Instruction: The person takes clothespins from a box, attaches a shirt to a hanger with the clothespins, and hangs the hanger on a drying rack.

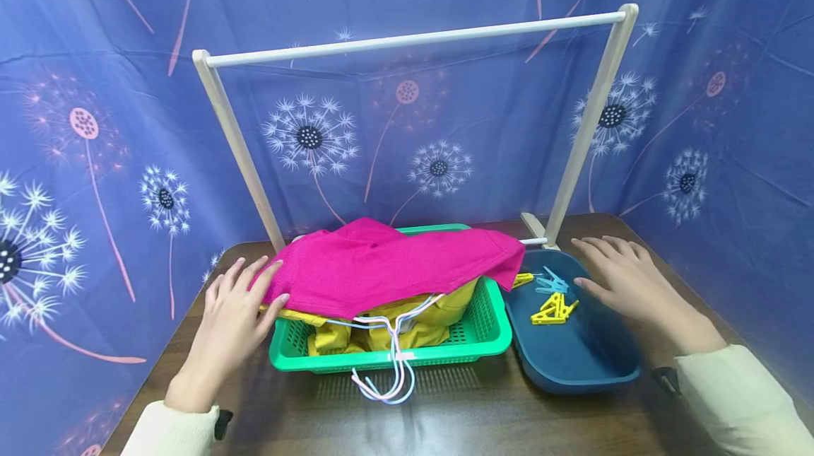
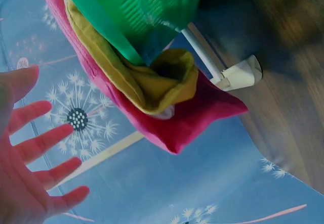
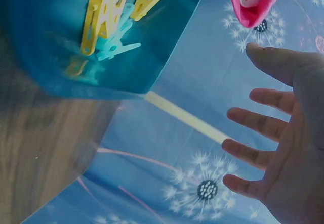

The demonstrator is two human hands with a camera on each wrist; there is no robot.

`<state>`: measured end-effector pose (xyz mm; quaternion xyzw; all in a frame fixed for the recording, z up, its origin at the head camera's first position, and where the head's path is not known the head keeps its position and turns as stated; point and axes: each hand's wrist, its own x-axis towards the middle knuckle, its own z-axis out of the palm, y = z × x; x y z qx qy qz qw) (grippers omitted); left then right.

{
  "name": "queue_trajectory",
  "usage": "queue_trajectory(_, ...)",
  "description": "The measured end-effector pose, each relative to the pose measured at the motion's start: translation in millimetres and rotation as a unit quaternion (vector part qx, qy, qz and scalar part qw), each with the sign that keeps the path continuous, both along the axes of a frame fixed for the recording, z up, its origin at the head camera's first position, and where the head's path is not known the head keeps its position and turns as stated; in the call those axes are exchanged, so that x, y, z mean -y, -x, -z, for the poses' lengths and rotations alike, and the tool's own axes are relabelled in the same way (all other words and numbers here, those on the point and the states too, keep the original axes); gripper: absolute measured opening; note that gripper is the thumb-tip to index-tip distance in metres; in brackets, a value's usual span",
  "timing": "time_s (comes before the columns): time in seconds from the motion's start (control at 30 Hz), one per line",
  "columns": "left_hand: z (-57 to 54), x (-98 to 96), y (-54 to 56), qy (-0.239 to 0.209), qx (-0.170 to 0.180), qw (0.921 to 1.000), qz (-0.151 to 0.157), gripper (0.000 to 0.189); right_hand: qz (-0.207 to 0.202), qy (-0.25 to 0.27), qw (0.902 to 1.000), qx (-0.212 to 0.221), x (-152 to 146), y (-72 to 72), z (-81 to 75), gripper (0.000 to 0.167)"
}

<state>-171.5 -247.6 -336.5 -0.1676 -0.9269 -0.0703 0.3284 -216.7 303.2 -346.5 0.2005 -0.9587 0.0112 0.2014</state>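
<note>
My left hand [image 1: 229, 314] hovers with spread fingers beside the left end of a magenta garment [image 1: 375, 269]; in the left wrist view a gap shows between them. That garment lies on top of yellow cloth [image 1: 454, 307] in a green basket [image 1: 496, 322]. Hangers [image 1: 397, 350] poke out from the pile, their hooks over the basket's front edge. My right hand [image 1: 629, 279], fingers spread and holding nothing, is above the right side of a dark blue basin [image 1: 572, 357]. Inside it lie yellow clothespins [image 1: 553, 310] and light blue clothespins [image 1: 552, 282].
Behind the basket stands a wooden rack with a white top bar [image 1: 413, 39] and a slanted post [image 1: 591, 124] on the right. A blue dandelion-print curtain [image 1: 509, 159] surrounds the brown table [image 1: 458, 413].
</note>
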Motion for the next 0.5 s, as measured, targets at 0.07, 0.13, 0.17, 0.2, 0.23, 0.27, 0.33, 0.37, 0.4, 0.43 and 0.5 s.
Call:
queue_trajectory(0.07, -0.3, -2.8, 1.9, 0.006, -0.010, 0.9999, 0.012, 0.048, -0.005, -0.008, 0.9999, 0.009, 4.8, 3.7, -2.4, 0.063)
queue_trajectory(0.13, 0.1, -5.5, 3.9, 0.011, -0.017, 0.9996, 0.022, 0.045, -0.009, -0.015, 0.9997, 0.018, 8.8, 7.2, -4.1, 0.062)
queue_trajectory(0.17, 0.4, -6.9, 4.9, 0.014, -0.018, 0.9994, 0.026, 0.043, -0.010, -0.017, 0.9995, 0.024, 10.7, 8.9, -4.6, 0.062)
queue_trajectory(0.2, 0.9, -8.3, 5.8, 0.017, -0.018, 0.9992, 0.031, 0.042, -0.011, -0.020, 0.9993, 0.028, 12.5, 11.0, -5.0, 0.061)
queue_trajectory(0.23, 1.4, -9.7, 6.6, 0.020, -0.017, 0.9990, 0.036, 0.041, -0.013, -0.023, 0.9991, 0.033, 14.2, 13.3, -4.9, 0.060)
queue_trajectory(0.27, 2.0, -11.0, 7.5, 0.023, -0.015, 0.9988, 0.041, 0.041, -0.014, -0.026, 0.9989, 0.036, 15.8, 15.4, -4.7, 0.058)
queue_trajectory(0.33, 3.3, -13.3, 8.9, 0.031, -0.013, 0.9982, 0.050, 0.040, -0.019, -0.033, 0.9984, 0.041, 19.0, 19.8, -3.6, 0.056)
queue_trajectory(0.37, 4.1, -14.3, 9.4, 0.036, -0.012, 0.9978, 0.054, 0.040, -0.022, -0.037, 0.9981, 0.043, 20.6, 22.1, -2.5, 0.054)
queue_trajectory(0.4, 4.9, -15.2, 9.9, 0.039, -0.010, 0.9975, 0.058, 0.040, -0.024, -0.040, 0.9978, 0.046, 22.4, 24.3, -1.2, 0.053)
queue_trajectory(0.43, 5.6, -16.1, 10.5, 0.041, -0.010, 0.9972, 0.061, 0.040, -0.026, -0.043, 0.9974, 0.050, 24.0, 26.0, 0.1, 0.052)
queue_trajectory(0.5, 7.2, -17.5, 11.4, 0.046, -0.010, 0.9967, 0.067, 0.037, -0.030, -0.051, 0.9965, 0.059, 27.0, 29.1, 3.1, 0.050)
